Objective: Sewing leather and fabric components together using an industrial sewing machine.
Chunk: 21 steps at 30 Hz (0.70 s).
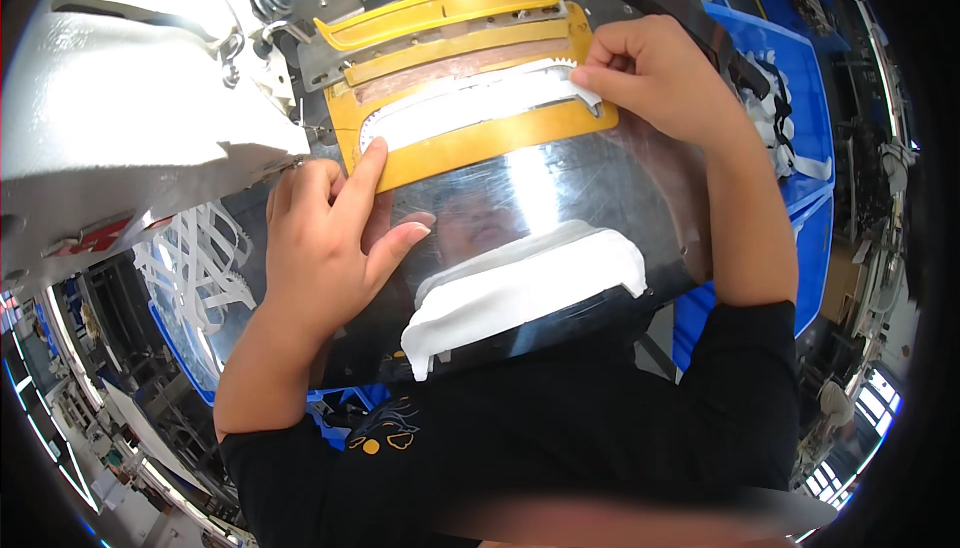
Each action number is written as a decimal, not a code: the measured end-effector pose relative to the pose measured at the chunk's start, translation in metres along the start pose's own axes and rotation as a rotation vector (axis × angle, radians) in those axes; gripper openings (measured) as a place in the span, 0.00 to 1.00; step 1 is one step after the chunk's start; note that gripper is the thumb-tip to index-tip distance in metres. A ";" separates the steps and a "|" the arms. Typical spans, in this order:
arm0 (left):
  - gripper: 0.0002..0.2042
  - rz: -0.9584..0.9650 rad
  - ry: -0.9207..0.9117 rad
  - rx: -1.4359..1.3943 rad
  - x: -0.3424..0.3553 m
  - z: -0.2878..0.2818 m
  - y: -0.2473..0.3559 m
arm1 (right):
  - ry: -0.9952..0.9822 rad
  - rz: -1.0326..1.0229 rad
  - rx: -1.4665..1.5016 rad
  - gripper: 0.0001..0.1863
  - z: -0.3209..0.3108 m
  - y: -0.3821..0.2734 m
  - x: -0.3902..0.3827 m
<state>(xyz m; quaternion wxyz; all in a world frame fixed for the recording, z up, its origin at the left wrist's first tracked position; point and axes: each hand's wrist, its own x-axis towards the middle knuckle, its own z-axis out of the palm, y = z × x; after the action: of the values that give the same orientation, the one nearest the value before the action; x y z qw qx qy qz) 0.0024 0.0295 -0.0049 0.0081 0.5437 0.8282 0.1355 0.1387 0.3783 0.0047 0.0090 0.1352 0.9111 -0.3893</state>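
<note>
A long white fabric piece (465,106) with rounded, notched ends lies in the slot of a yellow template (485,141) on the shiny metal work plate. At the piece's right end, my right hand (650,73) pinches its edge between thumb and fingers. My left hand (325,248) rests beside the template's left end, the index fingertip pressing near the other end of the fabric. Its thumb is spread apart, and nothing is held in it. Nearer to me, a stack of white fabric pieces (525,293) lies along the plate's front edge.
A large white sewing machine (150,78) fills the left, its needle area close to my left hand. Curved yellow guide strip (445,13) stands behind the template. White strips (200,268) are heaped at left. A blue bin (800,68) with dark and white pieces stands right.
</note>
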 end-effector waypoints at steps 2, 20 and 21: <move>0.36 -0.017 -0.003 0.007 -0.001 0.000 0.001 | 0.044 0.008 -0.040 0.14 0.001 -0.002 -0.002; 0.32 -0.017 0.034 -0.080 0.001 -0.004 -0.004 | -0.001 0.214 -0.238 0.17 -0.006 -0.020 -0.008; 0.32 -0.014 0.039 -0.096 0.001 -0.003 -0.004 | -0.007 0.203 -0.236 0.17 -0.005 -0.017 -0.009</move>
<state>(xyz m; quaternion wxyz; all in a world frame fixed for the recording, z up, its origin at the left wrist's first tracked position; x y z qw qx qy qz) -0.0020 0.0278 -0.0033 0.0190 0.5341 0.8247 0.1853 0.1437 0.3686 0.0218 0.0676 0.2233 0.9320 -0.2773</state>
